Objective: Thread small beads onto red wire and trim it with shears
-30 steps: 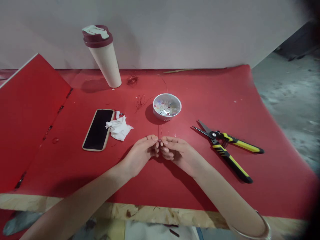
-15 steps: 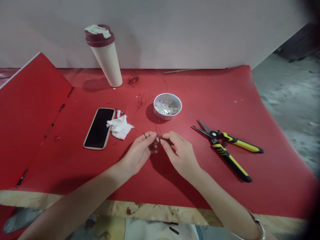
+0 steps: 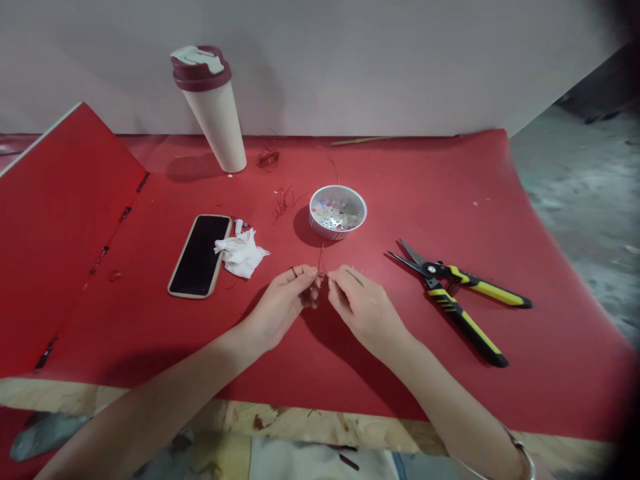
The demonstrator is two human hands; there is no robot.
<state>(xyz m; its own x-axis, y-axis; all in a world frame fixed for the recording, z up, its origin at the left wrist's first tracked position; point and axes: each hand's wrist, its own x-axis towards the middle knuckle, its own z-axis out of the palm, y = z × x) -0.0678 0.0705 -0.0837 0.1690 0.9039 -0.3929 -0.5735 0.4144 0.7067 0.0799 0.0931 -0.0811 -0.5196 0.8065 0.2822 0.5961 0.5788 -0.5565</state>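
Note:
In the middle of the table, my left hand [image 3: 283, 301] pinches a thin red thread [image 3: 321, 256] between thumb and fingertips. Opposite it, my right hand [image 3: 366, 308] is closed with thumb and forefinger together at the same thread, its fingertips a short gap away from the left ones. Fine ends of the thread stick up between the hands. Something tiny sits at the left fingertips, too small to make out. Just beyond is a small white perforated bowl [image 3: 327, 233] holding small pale and coloured beads [image 3: 334, 209].
Open-bladed shears [image 3: 431, 270] with yellow-black handles lie right. On the left are a phone [image 3: 199, 257], a crumpled tissue [image 3: 243, 253] and a standing red board [image 3: 65, 220]. A lidded tumbler [image 3: 217, 123] and red thread tangles [image 3: 269, 159] are further back.
The fingertips of my right hand have drawn slightly apart from my left ones, and the thread ends between them have shifted. The whole view has moved slightly.

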